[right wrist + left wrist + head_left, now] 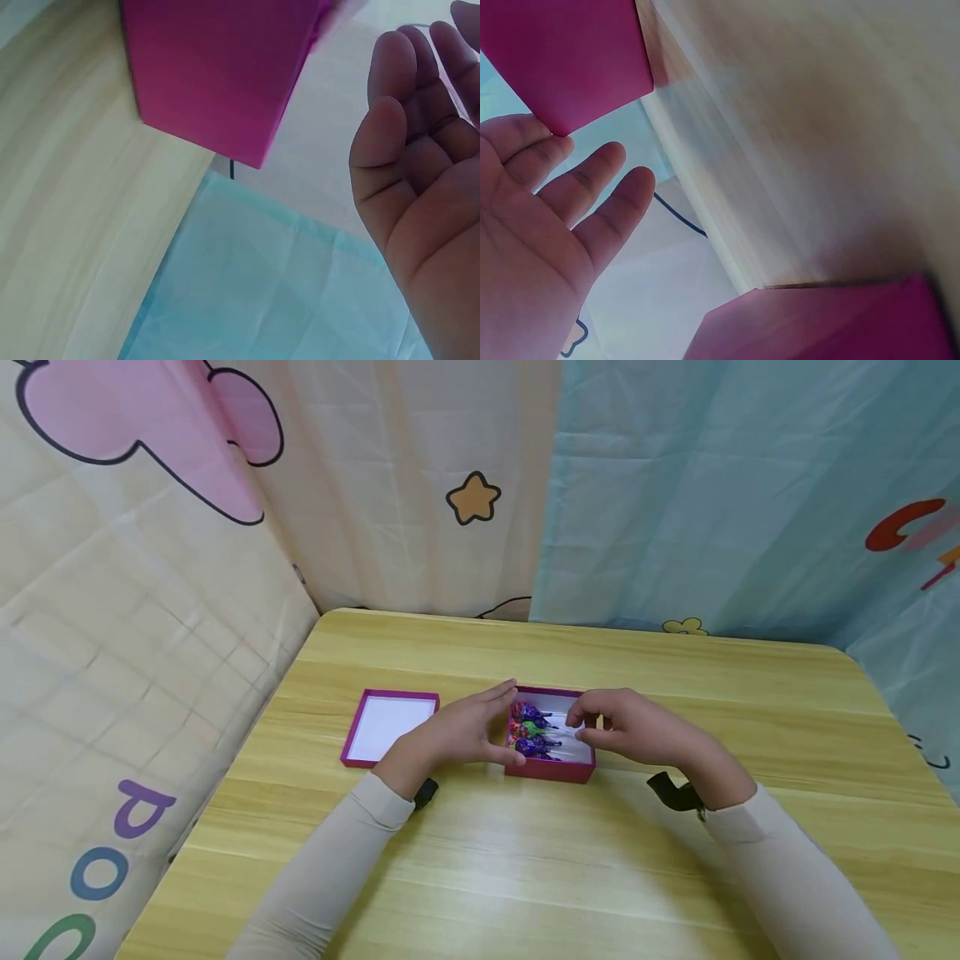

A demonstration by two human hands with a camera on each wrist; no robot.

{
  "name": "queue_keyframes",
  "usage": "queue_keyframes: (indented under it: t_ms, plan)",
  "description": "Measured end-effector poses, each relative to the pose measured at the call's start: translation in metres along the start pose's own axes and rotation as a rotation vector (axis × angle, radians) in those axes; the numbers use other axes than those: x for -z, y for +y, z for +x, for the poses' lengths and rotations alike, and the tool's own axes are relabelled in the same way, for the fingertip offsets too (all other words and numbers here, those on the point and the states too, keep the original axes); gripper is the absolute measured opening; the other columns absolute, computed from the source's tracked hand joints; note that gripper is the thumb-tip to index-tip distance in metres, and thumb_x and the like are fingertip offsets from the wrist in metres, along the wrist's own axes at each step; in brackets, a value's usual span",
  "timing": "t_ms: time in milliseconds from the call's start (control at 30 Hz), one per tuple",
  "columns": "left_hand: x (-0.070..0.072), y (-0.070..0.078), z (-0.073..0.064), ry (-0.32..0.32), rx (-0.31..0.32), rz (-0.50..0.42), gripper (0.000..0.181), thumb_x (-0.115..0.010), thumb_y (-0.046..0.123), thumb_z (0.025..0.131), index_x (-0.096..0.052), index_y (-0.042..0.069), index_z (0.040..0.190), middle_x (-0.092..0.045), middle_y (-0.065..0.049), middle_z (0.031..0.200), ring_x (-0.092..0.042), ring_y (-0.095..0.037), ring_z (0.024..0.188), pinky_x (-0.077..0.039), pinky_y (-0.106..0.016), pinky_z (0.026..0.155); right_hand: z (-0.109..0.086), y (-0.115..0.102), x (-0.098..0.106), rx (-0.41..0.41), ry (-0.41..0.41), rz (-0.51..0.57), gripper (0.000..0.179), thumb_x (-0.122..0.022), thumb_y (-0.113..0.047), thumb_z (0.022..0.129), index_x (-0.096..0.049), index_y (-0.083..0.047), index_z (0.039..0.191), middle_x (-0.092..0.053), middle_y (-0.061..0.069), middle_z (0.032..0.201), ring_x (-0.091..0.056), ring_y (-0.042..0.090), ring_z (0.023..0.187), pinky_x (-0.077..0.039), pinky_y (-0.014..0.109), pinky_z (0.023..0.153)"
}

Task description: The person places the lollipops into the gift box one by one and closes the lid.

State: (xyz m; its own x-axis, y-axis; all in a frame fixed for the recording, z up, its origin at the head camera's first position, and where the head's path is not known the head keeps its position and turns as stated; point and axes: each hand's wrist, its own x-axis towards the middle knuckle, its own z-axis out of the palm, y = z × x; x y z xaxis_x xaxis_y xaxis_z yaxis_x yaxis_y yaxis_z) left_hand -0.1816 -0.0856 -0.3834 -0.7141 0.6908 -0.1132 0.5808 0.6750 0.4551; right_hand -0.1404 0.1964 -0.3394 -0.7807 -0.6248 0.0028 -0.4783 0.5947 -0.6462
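Note:
A magenta box [558, 771] with a white inside stands on the table. Inside lie several lollipops [531, 727] in purple, red and green wrappers, heads to the left and white sticks to the right. My left hand [468, 727] spans the box's left end, thumb at the near corner and fingers at the far one. In the left wrist view its fingers are extended, some touching the box's corner. Over the stick ends hovers my right hand [637, 727], fingers loosely bent, with a small gap between thumb and index fingertip; nothing shows between them.
Left of the box lies a magenta lid [390, 727], white inside facing up, partly behind the left hand. The wooden table [525, 860] reaches back to printed curtains [405, 527]. A black strap [675, 793] hangs at the right wrist.

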Motion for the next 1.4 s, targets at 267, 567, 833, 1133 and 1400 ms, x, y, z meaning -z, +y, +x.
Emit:
queue_keyframes:
  t_ms: [267,567,833,1133,1400]
  plan:
    - [-0.003,-0.006,-0.002,0.02,-0.01,-0.045,0.113,-0.064,0.076,0.077,-0.016,0.016,0.16,-0.006,0.0,0.167,-0.014,-0.02,0.15,-0.023,-0.037,0.117,-0.009,0.001,-0.01,-0.017,0.061,0.011,0.007,-0.065,-0.014,0.097,-0.067,-0.019,0.102,-0.063,-0.007,0.092,-0.058,0.016,0.085,-0.052,0.03,0.071]
    - [0.013,-0.017,-0.029,0.124,0.024,-0.17,0.088,-0.065,0.059,0.09,-0.027,0.018,0.158,-0.011,0.011,0.165,-0.02,-0.021,0.149,-0.026,-0.046,0.116,-0.002,-0.013,-0.02,-0.035,0.23,0.102,0.011,-0.064,-0.016,0.098,-0.065,-0.017,0.109,-0.065,-0.004,0.103,-0.059,0.017,0.092,-0.054,0.038,0.076]
    - [0.029,-0.02,-0.056,0.223,0.077,-0.413,0.067,-0.064,0.045,0.096,-0.042,0.016,0.152,-0.039,-0.001,0.156,-0.04,-0.025,0.139,-0.038,-0.048,0.11,0.018,-0.029,-0.027,-0.101,0.242,0.28,0.031,-0.059,-0.022,0.1,-0.058,-0.013,0.13,-0.063,0.007,0.125,-0.06,0.02,0.114,-0.052,0.045,0.093]
    - [0.051,-0.033,-0.087,0.237,0.273,-0.708,0.053,-0.057,0.038,0.101,-0.05,0.011,0.146,-0.051,-0.01,0.146,-0.049,-0.032,0.132,-0.034,-0.056,0.11,0.043,-0.048,-0.047,-0.104,0.14,0.45,0.056,-0.058,-0.026,0.102,-0.034,-0.017,0.152,-0.043,0.001,0.15,-0.045,0.024,0.135,-0.046,0.047,0.103]
    - [0.06,-0.053,-0.118,0.239,0.349,-0.771,0.055,-0.052,0.033,0.104,-0.045,-0.001,0.146,-0.039,-0.02,0.153,-0.036,-0.037,0.14,-0.032,-0.052,0.112,0.068,-0.063,-0.07,-0.134,0.062,0.492,0.074,-0.063,-0.042,0.097,-0.025,-0.02,0.156,-0.037,-0.004,0.152,-0.043,0.019,0.137,-0.043,0.046,0.106]
